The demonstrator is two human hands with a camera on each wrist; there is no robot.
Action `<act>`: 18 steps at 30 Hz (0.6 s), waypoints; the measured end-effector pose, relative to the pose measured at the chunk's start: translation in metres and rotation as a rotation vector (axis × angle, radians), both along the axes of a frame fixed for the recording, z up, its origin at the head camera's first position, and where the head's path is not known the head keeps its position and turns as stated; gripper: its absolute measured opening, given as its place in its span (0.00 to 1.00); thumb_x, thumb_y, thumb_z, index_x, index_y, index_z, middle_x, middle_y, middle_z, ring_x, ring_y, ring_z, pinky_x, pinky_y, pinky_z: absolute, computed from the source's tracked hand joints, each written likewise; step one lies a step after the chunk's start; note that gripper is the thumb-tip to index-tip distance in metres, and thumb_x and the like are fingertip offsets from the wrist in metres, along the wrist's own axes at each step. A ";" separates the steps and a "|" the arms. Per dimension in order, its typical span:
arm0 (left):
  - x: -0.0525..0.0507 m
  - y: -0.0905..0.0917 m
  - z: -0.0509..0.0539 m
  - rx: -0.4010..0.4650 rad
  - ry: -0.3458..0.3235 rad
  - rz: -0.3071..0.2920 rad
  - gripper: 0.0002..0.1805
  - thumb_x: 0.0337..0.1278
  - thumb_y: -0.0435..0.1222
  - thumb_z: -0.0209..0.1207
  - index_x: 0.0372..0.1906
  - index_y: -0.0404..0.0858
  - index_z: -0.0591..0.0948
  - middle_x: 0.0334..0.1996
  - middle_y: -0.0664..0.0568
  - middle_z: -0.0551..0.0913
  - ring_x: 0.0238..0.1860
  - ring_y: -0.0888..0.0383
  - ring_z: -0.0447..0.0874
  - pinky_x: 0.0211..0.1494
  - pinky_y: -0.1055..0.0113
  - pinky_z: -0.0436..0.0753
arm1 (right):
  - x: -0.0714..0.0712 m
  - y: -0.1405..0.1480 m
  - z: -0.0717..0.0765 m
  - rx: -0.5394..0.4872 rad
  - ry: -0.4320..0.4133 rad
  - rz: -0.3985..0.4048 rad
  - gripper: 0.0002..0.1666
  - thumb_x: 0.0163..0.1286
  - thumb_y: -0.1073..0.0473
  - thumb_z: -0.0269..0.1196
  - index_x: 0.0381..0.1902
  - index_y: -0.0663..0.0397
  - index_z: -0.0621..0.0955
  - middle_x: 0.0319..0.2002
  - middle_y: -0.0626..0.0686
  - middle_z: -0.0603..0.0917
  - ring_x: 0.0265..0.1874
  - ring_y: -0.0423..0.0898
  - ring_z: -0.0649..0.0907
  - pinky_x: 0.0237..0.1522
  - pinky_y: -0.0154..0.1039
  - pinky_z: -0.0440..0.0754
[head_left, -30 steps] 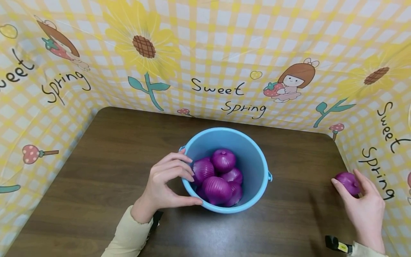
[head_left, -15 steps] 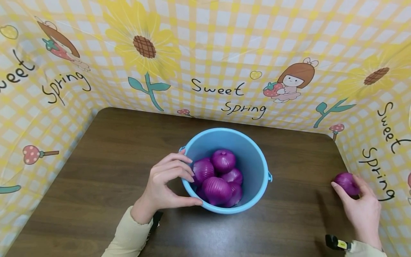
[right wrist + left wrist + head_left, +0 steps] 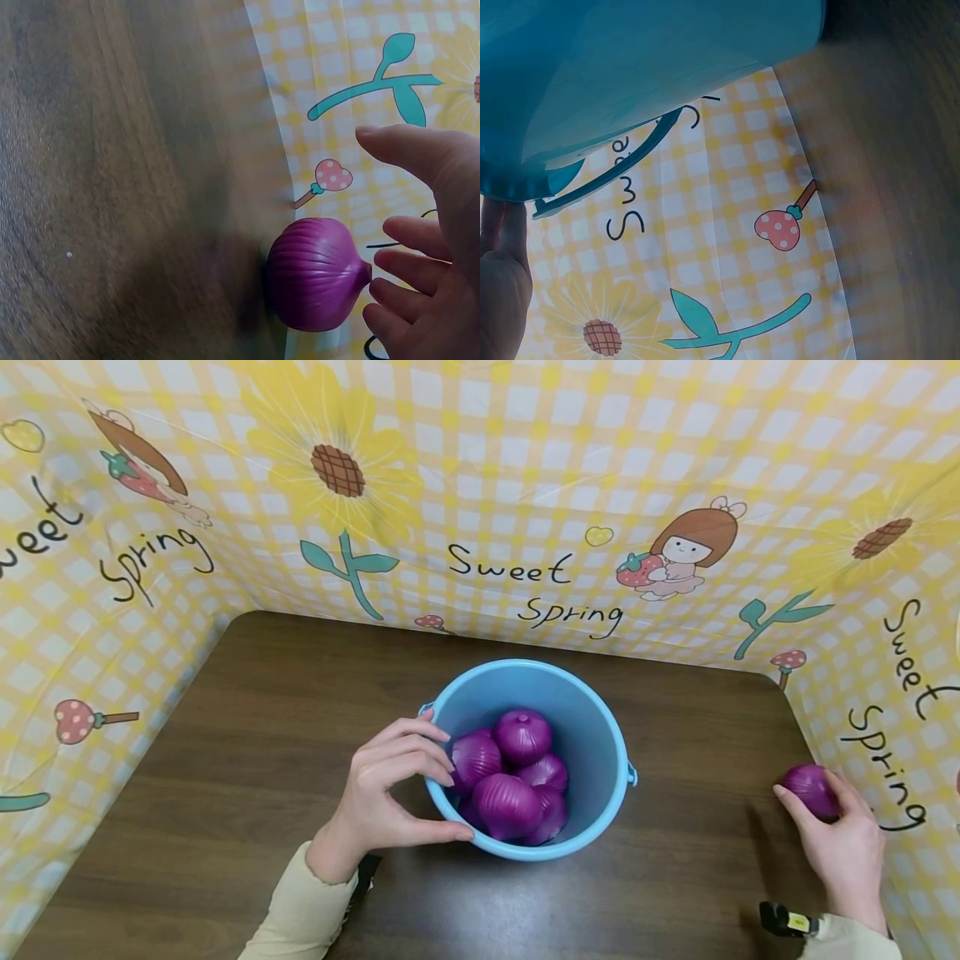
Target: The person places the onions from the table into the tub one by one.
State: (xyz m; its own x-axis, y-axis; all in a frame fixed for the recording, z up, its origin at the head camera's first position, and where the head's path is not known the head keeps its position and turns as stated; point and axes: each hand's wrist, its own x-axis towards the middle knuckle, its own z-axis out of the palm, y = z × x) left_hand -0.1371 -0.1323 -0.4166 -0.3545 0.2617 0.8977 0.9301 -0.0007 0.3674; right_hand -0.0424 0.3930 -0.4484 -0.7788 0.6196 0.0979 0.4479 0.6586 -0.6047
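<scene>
A light-blue bucket [image 3: 592, 727] stands upright on the table with several purple onions [image 3: 507, 804] in it. At the bucket's left rim is my left hand [image 3: 382, 777], fingers bent over the edge and thumb along the near rim. The left wrist view shows the bucket's outer wall [image 3: 667, 67], its handle [image 3: 626, 165] and part of that hand [image 3: 506, 292]. Near the table's right edge a single onion [image 3: 810, 792] lies with my right hand [image 3: 843, 843] around its near side. In the right wrist view the thumb stands apart from this onion [image 3: 315, 274]; the fingertips are close to its stem.
The brown wooden table [image 3: 247, 760] has its right edge close to the single onion. A yellow checked cloth [image 3: 495, 468] with printed flowers and lettering rises behind it and along both sides.
My right hand has shifted slightly left around the single onion, which has barely moved. My left hand and the bucket have stayed in place.
</scene>
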 end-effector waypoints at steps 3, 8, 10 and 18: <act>0.000 0.000 0.000 0.002 0.003 0.001 0.26 0.37 0.55 0.82 0.26 0.39 0.83 0.27 0.51 0.85 0.42 0.46 0.83 0.65 0.47 0.78 | -0.001 0.000 -0.001 -0.011 -0.011 -0.011 0.46 0.66 0.45 0.71 0.75 0.58 0.68 0.74 0.62 0.65 0.72 0.64 0.65 0.72 0.62 0.63; 0.000 0.000 0.000 0.003 0.000 -0.002 0.26 0.37 0.54 0.82 0.26 0.39 0.83 0.27 0.51 0.85 0.43 0.46 0.83 0.65 0.45 0.77 | -0.001 0.000 -0.003 -0.020 -0.017 -0.020 0.45 0.66 0.45 0.70 0.75 0.57 0.68 0.72 0.66 0.67 0.70 0.65 0.68 0.69 0.64 0.65; 0.000 0.000 0.000 0.005 0.000 -0.004 0.26 0.37 0.54 0.82 0.26 0.39 0.83 0.27 0.51 0.85 0.43 0.46 0.83 0.66 0.45 0.77 | -0.002 0.000 -0.003 -0.023 -0.018 -0.020 0.46 0.66 0.45 0.70 0.75 0.58 0.68 0.72 0.68 0.67 0.69 0.66 0.68 0.69 0.63 0.65; -0.001 0.000 0.000 0.005 -0.001 -0.006 0.26 0.37 0.54 0.82 0.26 0.38 0.83 0.27 0.50 0.85 0.43 0.46 0.83 0.66 0.46 0.77 | -0.008 -0.003 0.000 -0.024 -0.025 -0.013 0.45 0.67 0.44 0.70 0.75 0.56 0.69 0.70 0.66 0.70 0.68 0.64 0.70 0.68 0.61 0.67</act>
State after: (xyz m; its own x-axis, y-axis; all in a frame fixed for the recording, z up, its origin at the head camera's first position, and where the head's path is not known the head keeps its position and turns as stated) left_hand -0.1379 -0.1322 -0.4164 -0.3541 0.2588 0.8987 0.9296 -0.0081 0.3686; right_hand -0.0504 0.3901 -0.4482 -0.7728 0.6315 0.0638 0.4711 0.6381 -0.6090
